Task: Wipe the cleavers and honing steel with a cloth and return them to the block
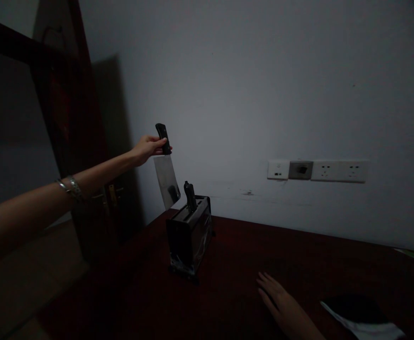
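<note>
My left hand (pixel 146 149) is stretched far out and closed round the black handle of a cleaver (pixel 166 180). Its broad steel blade hangs down, just above the left end of a dark knife block (pixel 189 241). That block stands on the dark red table (pixel 235 293). A second knife (pixel 190 196) with a black handle sticks upright out of the block. My right hand (pixel 276 297) lies flat on the table at the lower right, fingers stretched out, holding nothing.
A dark wooden door (pixel 72 141) stands at the left behind my arm. A strip of wall sockets (pixel 316 170) runs along the grey wall. A black and white folded thing (pixel 361 314) lies at the table's lower right corner.
</note>
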The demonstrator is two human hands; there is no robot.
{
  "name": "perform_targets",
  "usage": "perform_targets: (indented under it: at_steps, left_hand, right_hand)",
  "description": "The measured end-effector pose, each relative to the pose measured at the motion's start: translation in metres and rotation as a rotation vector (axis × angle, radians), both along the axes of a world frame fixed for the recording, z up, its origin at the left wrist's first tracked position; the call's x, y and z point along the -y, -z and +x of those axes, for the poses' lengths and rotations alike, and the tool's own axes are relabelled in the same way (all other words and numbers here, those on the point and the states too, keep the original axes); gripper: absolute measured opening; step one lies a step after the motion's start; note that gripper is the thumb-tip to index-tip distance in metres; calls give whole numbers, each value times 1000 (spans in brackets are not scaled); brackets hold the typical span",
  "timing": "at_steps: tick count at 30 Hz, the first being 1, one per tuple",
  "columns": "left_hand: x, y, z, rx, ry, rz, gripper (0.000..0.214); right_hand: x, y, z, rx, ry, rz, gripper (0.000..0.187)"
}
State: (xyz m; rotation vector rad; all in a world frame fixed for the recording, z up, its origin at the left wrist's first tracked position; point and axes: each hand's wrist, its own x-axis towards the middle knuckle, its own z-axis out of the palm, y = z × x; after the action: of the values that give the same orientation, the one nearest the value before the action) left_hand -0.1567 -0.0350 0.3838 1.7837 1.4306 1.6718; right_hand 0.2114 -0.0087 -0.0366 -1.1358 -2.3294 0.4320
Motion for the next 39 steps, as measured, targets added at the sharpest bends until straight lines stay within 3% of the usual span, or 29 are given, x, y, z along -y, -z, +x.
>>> perform_targets:
  at_steps: [9,20,29,39]
  left_hand:
    - [-22,12,-14,-6,7,-26,12]
    - [-30,22,-15,-1,67,-73,14]
    - [-37,28,-16,-6,112,-102,14]
    - [-48,30,-16,5,60,-117,15]
  right_hand:
    - [-5,9,0,-32,3,11,45]
    - [-1,-2,-1,30,-1,-33,48]
    - [-4,6,1,24,-15,-3,46]
    - [-4,6,2,-6,-29,-2,45]
